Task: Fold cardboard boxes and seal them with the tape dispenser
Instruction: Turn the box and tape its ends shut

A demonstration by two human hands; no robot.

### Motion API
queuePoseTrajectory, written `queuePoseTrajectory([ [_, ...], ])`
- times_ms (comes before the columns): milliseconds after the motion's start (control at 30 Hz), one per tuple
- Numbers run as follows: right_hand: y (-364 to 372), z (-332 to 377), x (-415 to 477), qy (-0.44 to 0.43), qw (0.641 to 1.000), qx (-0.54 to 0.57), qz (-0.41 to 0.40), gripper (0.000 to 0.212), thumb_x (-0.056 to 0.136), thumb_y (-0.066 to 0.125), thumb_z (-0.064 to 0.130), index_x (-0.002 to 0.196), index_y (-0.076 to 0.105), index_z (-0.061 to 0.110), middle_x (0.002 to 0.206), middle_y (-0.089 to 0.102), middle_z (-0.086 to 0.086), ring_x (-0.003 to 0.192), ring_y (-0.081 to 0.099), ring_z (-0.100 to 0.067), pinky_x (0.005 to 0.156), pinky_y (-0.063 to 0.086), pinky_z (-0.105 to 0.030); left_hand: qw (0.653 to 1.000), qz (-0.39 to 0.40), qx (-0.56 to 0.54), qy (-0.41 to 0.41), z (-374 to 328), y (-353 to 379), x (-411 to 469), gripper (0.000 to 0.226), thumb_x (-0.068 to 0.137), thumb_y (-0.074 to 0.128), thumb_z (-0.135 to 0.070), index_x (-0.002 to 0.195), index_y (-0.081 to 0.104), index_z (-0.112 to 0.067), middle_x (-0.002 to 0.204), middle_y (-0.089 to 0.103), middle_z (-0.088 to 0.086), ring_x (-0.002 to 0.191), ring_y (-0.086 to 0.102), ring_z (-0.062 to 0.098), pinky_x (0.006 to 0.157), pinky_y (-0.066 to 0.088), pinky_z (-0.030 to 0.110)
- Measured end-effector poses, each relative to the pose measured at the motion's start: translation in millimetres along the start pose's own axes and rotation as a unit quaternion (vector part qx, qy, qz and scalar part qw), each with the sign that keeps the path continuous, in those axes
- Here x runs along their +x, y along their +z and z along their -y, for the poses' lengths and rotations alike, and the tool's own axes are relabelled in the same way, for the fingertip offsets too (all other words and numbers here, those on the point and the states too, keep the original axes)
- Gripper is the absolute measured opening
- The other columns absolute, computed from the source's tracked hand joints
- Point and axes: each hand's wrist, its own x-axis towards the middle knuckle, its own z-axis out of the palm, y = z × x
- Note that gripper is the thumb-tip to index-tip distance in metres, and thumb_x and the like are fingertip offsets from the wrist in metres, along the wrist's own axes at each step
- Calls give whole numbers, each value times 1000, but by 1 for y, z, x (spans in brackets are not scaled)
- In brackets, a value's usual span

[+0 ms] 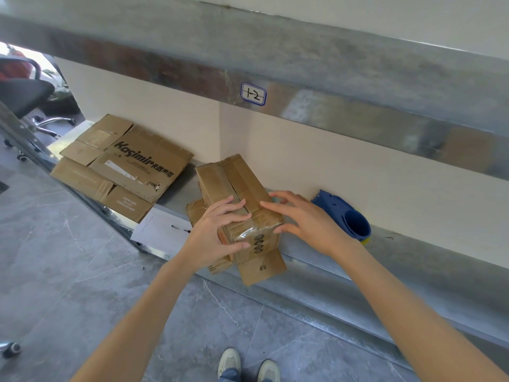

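A small brown cardboard box [231, 186] stands on the metal shelf [344, 268], its top flaps folded shut with a seam down the middle and clear tape over the near end. My left hand [220, 232] grips its near left corner, fingers over the top and thumb on the front face. My right hand [300, 219] presses the top right flap with spread fingers, thumb against the right side. Loose flaps [261, 267] stick out under the box. A blue tape dispenser [347, 216] lies on the shelf just right of my right hand.
A flattened cardboard box printed "Kosimir" [124, 166] lies at the shelf's left end, with a white sheet of paper [162, 230] beside it. An upper shelf beam carries a label [253, 94]. A black office chair [24, 92] stands far left. My shoes [248, 365] are on the grey floor.
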Motion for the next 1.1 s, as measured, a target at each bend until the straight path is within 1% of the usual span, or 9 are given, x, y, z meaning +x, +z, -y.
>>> queuePoseTrajectory([
  [133, 8, 1, -1, 5, 999, 7, -53, 52, 88, 72, 22, 137, 57, 34, 147, 44, 11, 124, 46, -13, 91, 51, -38, 999, -37, 5, 12, 0, 6, -1, 48, 77, 84, -32, 122, 68, -32, 142, 52, -20, 143, 29, -2, 115, 18, 22],
  [200, 9, 2, -2, 20, 998, 40, -46, 53, 86, 72, 29, 137, 57, 34, 147, 43, 12, 124, 45, -11, 95, 48, -36, 999, -38, 2, 16, 0, 7, -2, 48, 77, 84, -31, 122, 68, -31, 142, 52, -19, 143, 29, 0, 114, 16, 17],
  [300, 5, 8, 0, 60, 989, 128, -32, 58, 80, 74, 42, 135, 58, 33, 146, 44, 13, 125, 43, -3, 106, 36, -27, 1000, -21, 2, 17, 0, 5, -2, 53, 74, 83, -43, 123, 67, -31, 143, 50, -19, 144, 27, 0, 114, 16, 17],
  [400, 8, 13, 0, 81, 980, 176, -48, 56, 79, 78, 37, 132, 62, 28, 137, 57, 14, 121, 51, 2, 108, 40, -26, 1000, -25, -6, 9, -1, 6, -2, 52, 77, 73, -58, 122, 67, -33, 142, 51, -20, 144, 28, 0, 114, 18, 20],
  [500, 10, 15, -2, 101, 972, 205, -52, 53, 80, 79, 33, 131, 62, 29, 129, 56, 24, 121, 52, 7, 109, 40, -22, 999, -40, -17, 7, 0, 10, -2, 43, 83, 64, -57, 119, 68, -34, 140, 53, -20, 143, 30, 2, 114, 20, 21],
  [667, 10, 13, -2, 132, 963, 231, -40, 50, 80, 71, 55, 128, 62, 42, 127, 60, 27, 114, 56, 6, 102, 47, -27, 999, -33, -18, 0, 4, 9, 0, 40, 90, 54, -54, 119, 70, -31, 140, 55, -17, 143, 30, 0, 112, 15, 10],
  [867, 5, 18, 6, 150, 962, 222, -46, 33, 85, 74, 39, 117, 67, 38, 118, 64, 21, 97, 61, -4, 89, 52, -31, 999, -45, -16, 3, 3, 11, 0, 36, 89, 56, -50, 117, 71, -31, 138, 57, -17, 142, 35, 4, 113, 21, 18],
  [967, 5, 17, 6, 144, 962, 229, -47, 30, 86, 72, 42, 115, 68, 35, 119, 64, 19, 99, 60, -2, 89, 50, -26, 999, -49, -22, -7, 1, 10, 0, 31, 90, 62, -45, 115, 72, -31, 136, 58, -19, 140, 36, 3, 112, 22, 17],
  [1100, 5, 19, 7, 138, 966, 215, -44, 30, 87, 73, 37, 116, 66, 32, 121, 63, 15, 103, 58, -2, 90, 48, -26, 996, -82, -11, -21, -3, 15, 1, 21, 88, 73, -26, 108, 74, -31, 129, 58, -25, 137, 38, -1, 109, 23, 11],
])
